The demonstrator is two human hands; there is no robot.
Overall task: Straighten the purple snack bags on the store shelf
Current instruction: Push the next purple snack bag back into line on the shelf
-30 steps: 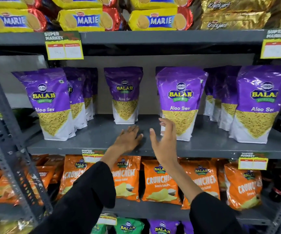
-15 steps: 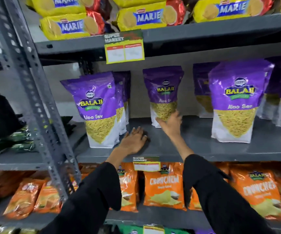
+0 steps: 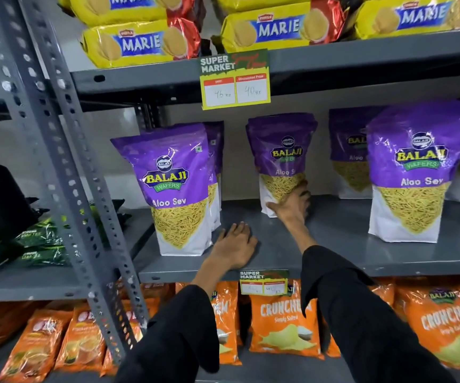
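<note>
Grey shelf (image 3: pixel 347 244): right hand (image 3: pixel 292 205) grips purple bag (image 3: pixel 281 161) base.

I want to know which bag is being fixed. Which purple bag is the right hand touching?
The middle purple bag, set far back on the shelf. The right hand rests on its lower front; the other purple bags are untouched.

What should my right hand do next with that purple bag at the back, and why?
Probably draw it forward. Your right hand is at the base of the middle purple bag, which stands further back than the front bags beside it. Your left hand rests flat on the shelf.
</note>
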